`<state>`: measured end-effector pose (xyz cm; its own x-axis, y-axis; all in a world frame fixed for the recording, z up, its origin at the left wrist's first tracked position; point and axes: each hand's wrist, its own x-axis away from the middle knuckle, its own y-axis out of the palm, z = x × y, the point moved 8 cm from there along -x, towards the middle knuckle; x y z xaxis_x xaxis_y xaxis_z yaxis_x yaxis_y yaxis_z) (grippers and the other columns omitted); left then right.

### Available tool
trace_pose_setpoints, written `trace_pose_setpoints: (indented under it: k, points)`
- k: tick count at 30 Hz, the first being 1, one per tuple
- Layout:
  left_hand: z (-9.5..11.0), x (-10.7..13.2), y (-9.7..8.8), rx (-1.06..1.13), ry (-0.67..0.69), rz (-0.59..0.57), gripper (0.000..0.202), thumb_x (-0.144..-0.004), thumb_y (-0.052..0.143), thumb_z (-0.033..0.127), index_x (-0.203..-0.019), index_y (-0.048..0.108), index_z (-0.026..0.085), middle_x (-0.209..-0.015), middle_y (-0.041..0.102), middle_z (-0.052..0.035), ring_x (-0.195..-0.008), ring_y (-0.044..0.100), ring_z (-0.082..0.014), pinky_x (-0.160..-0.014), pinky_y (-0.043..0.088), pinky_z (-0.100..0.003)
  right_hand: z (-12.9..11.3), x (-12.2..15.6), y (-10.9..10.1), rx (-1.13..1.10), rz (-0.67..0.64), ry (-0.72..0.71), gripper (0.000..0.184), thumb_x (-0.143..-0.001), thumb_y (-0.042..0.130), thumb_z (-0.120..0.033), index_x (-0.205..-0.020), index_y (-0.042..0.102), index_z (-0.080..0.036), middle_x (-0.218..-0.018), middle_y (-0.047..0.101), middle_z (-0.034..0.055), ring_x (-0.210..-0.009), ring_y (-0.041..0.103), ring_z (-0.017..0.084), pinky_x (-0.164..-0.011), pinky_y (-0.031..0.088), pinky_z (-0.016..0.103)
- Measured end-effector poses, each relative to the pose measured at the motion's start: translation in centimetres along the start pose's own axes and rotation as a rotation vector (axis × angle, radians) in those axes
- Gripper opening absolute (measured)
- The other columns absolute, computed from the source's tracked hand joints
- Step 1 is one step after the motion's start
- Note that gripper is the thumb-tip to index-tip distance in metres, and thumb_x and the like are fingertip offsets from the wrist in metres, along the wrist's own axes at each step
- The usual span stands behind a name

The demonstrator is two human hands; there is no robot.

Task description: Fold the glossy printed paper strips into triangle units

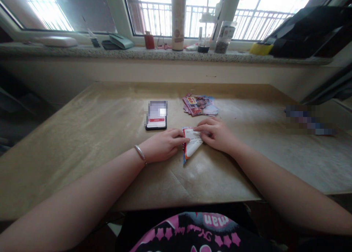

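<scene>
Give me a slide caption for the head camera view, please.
Left hand and right hand touch a folded paper on a table, a phone and piled colourful sheets beyond.

Arms [95, 184] out fwd — L hand [165, 145] & R hand [217, 135] close tog., palms down, fingers [202, 128] ptd inward

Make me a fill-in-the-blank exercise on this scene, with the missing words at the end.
1. Of the left hand and right hand, ____ touch the folded paper.
2. A silver bangle circles the ____ wrist.
3. From the wearer's view, the printed leaflets lie to the ____ of the phone.
4. The stars on the dark garment are ____.

Missing words: both; left; right; pink.
</scene>
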<state>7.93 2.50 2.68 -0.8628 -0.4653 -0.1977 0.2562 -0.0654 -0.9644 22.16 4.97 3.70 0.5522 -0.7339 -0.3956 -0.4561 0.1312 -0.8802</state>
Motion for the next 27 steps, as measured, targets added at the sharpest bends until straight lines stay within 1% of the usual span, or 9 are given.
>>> trace_pose_setpoints:
  k: [2,5,9,14,17,19,23,27]
  points:
    - [0.0,0.1,0.0,0.000,0.004,0.011,0.045,-0.087,0.046,0.010,-0.129,0.058,0.019,-0.124,0.056,-0.0106,-0.115,0.054,-0.0210,-0.103,0.046,-0.037,-1.0,0.2,0.0,-0.028,-0.059,-0.083,0.023,-0.086,0.059,-0.029,-0.104,0.073,-0.024,-0.108,0.069,0.0066,-0.105,0.058,0.024,-0.099,0.044,0.042]
    - [-0.1,0.1,0.0,-0.020,0.004,0.033,0.041,-0.088,0.046,0.011,-0.126,0.060,0.019,-0.124,0.057,-0.0116,-0.116,0.054,-0.0219,-0.102,0.047,-0.038,-1.5,0.4,-0.1,-0.022,-0.118,-0.115,0.031,-0.085,0.062,-0.034,-0.113,0.070,-0.023,-0.115,0.069,0.0072,-0.110,0.057,0.025,-0.099,0.044,0.042]
    - [-0.4,0.2,-0.1,-0.076,-0.012,0.057,0.038,-0.091,0.046,0.015,-0.125,0.061,0.019,-0.132,0.053,-0.0133,-0.124,0.051,-0.0244,-0.106,0.045,-0.042,-1.7,0.8,0.2,0.009,-0.176,-0.170,0.038,-0.085,0.061,-0.033,-0.121,0.067,-0.023,-0.119,0.068,0.0074,-0.112,0.056,0.026,-0.099,0.045,0.044]
    - [-0.8,0.2,0.3,-0.116,-0.060,0.021,0.039,-0.094,0.046,0.019,-0.131,0.058,0.021,-0.142,0.047,-0.0138,-0.133,0.044,-0.0272,-0.110,0.040,-0.045,-1.8,1.0,0.4,0.106,-0.215,-0.182,0.036,-0.088,0.057,-0.030,-0.122,0.066,-0.025,-0.121,0.066,0.0084,-0.110,0.056,0.027,-0.096,0.046,0.046]
    - [-1.1,0.2,0.6,-0.133,-0.089,-0.014,0.040,-0.095,0.045,0.022,-0.133,0.056,0.022,-0.144,0.045,-0.0141,-0.136,0.040,-0.0289,-0.111,0.038,-0.047,-1.8,1.0,0.5,0.134,-0.226,-0.175,0.037,-0.089,0.056,-0.030,-0.125,0.065,-0.024,-0.123,0.066,0.0084,-0.110,0.057,0.027,-0.095,0.047,0.046]
    - [-1.3,0.2,0.8,-0.126,-0.093,-0.024,0.040,-0.096,0.045,0.024,-0.134,0.055,0.021,-0.145,0.044,-0.0143,-0.136,0.040,-0.0284,-0.112,0.038,-0.047,-1.7,1.0,0.6,0.150,-0.224,-0.171,0.037,-0.090,0.054,-0.030,-0.126,0.064,-0.024,-0.124,0.066,0.0077,-0.110,0.057,0.027,-0.096,0.047,0.046]
    - [-1.1,0.1,0.6,-0.093,-0.072,0.008,0.039,-0.096,0.043,0.024,-0.132,0.056,0.018,-0.142,0.046,-0.0146,-0.132,0.044,-0.0261,-0.111,0.039,-0.045,-1.1,0.7,0.9,0.182,-0.180,-0.183,0.034,-0.094,0.050,-0.027,-0.124,0.065,-0.026,-0.124,0.067,0.0050,-0.112,0.056,0.027,-0.098,0.046,0.047]
    - [-0.7,0.1,0.4,-0.075,-0.079,0.017,0.039,-0.095,0.045,0.022,-0.131,0.057,0.020,-0.132,0.052,-0.0132,-0.124,0.049,-0.0242,-0.108,0.042,-0.044,-0.1,0.3,1.1,0.178,-0.127,-0.204,0.035,-0.095,0.045,-0.020,-0.122,0.067,-0.027,-0.126,0.066,0.0026,-0.117,0.054,0.026,-0.102,0.044,0.047]
